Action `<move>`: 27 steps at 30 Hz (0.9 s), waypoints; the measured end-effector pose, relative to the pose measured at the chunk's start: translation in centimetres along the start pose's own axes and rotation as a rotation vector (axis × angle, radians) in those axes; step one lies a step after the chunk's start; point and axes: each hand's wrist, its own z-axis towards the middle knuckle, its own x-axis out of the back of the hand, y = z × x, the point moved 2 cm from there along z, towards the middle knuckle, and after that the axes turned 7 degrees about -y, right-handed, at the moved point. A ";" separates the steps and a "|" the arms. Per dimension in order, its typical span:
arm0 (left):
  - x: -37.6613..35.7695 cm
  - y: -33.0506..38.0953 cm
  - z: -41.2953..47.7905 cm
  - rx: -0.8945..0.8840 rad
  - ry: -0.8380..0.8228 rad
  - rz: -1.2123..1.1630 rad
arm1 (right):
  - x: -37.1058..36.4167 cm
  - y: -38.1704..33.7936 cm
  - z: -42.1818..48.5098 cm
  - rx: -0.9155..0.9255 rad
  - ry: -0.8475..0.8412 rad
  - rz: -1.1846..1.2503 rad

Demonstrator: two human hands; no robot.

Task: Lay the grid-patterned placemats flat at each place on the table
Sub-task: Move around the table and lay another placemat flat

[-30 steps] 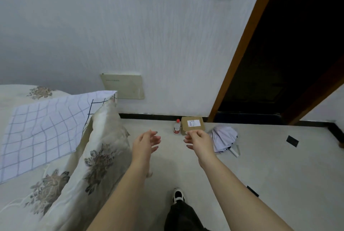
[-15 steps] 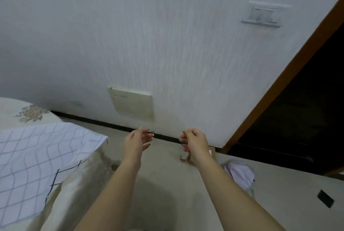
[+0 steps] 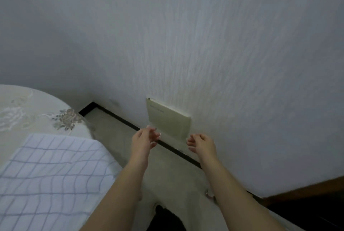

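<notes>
The white cloth placemat with thin blue grid lines [image 3: 52, 174] lies flat on the round, cream floral-clothed table [image 3: 33, 100], at about 8 o'clock from the left hand [image 3: 144, 138], which is nearer than the right hand [image 3: 202, 144]; both hands are empty with fingers loosely curled, and the mat's long axis is cut off from view.

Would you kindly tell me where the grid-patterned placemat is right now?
In the head view, the grid-patterned placemat lies at lower left on the floral tablecloth, at the table's edge, left of the empty left hand.
</notes>
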 end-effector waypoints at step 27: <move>18.6 10.7 12.9 -0.138 0.910 -0.392 | -36.4 -11.7 15.7 0.023 -0.940 -0.434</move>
